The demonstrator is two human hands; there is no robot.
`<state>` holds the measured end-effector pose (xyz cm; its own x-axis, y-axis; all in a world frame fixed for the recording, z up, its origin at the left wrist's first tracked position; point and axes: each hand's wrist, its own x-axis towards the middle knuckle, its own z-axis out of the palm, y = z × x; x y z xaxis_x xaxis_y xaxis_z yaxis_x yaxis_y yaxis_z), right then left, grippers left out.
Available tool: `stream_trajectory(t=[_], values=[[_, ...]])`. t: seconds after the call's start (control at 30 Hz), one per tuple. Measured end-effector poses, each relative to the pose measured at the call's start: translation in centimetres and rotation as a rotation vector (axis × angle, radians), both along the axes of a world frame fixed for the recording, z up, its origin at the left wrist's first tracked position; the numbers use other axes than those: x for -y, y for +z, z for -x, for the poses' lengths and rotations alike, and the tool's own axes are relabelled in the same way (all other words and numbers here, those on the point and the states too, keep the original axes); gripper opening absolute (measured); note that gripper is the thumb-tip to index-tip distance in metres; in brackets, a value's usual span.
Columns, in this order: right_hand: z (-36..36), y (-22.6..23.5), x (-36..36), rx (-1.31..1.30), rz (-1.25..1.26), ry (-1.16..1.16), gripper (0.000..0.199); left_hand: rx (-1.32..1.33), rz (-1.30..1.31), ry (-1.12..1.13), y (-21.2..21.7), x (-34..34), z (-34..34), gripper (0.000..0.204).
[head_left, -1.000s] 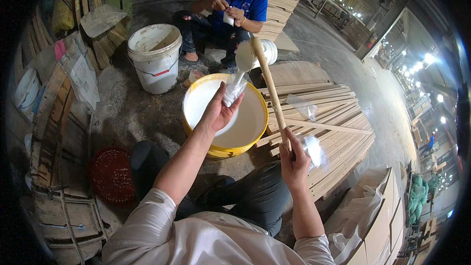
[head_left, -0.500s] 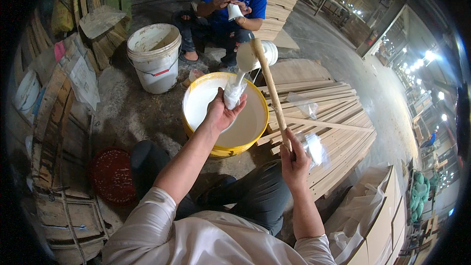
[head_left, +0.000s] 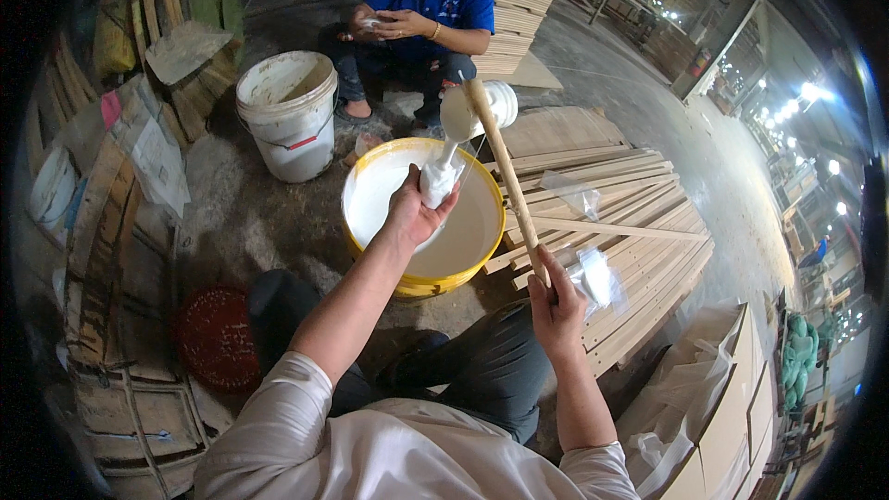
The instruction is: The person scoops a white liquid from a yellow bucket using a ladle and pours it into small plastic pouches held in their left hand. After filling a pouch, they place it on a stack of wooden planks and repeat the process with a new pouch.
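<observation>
My left hand [head_left: 414, 211], palm up with fingers curled, holds a small clear plastic bag [head_left: 438, 185] with white stuff in it. It is above a big yellow-rimmed tub [head_left: 428, 288] of thick white liquid. My right hand [head_left: 557, 304] grips the lower end of a long wooden handle [head_left: 507, 171]. At the handle's upper end a small white pail [head_left: 502, 104] lies tipped on its side, its mouth toward the left. From that mouth a white stream [head_left: 451, 148] runs down into the bag.
Across from me a seated person [head_left: 458, 11] in a blue shirt handles something small and white. A smeared white bucket [head_left: 292, 143] stands left of the tub. Wooden slats [head_left: 639, 250] lie to the right, with plastic bags [head_left: 597, 280] on them. A red basket [head_left: 215, 338] sits at lower left.
The bag in my left hand looks fuller and whiter. My hands and the tipped pail have barely moved. The other person's hands came down from holding up a white-filled bag.
</observation>
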<state>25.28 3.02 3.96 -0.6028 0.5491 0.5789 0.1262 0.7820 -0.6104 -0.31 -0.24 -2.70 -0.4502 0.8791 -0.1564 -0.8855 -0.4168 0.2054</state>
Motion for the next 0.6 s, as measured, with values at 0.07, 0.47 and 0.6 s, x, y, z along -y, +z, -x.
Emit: stream_trajectory(t=[0.07, 0.47, 0.6], values=[[-0.04, 0.05, -0.01, -0.006, 0.017, 0.005, 0.034, -0.001, 0.003, -0.009, 0.13, -0.04, 0.02, 0.044], [-0.36, 0.02, -0.30, 0.003, -0.025, 0.018, 0.037, 0.023, 0.057, 0.005, -0.12, -0.50, 0.12, 0.040], [-0.41, -0.10, -0.29, -0.006, -0.020, 0.027, 0.037, 0.017, 0.077, 0.018, -0.08, -0.64, 0.07, 0.040]])
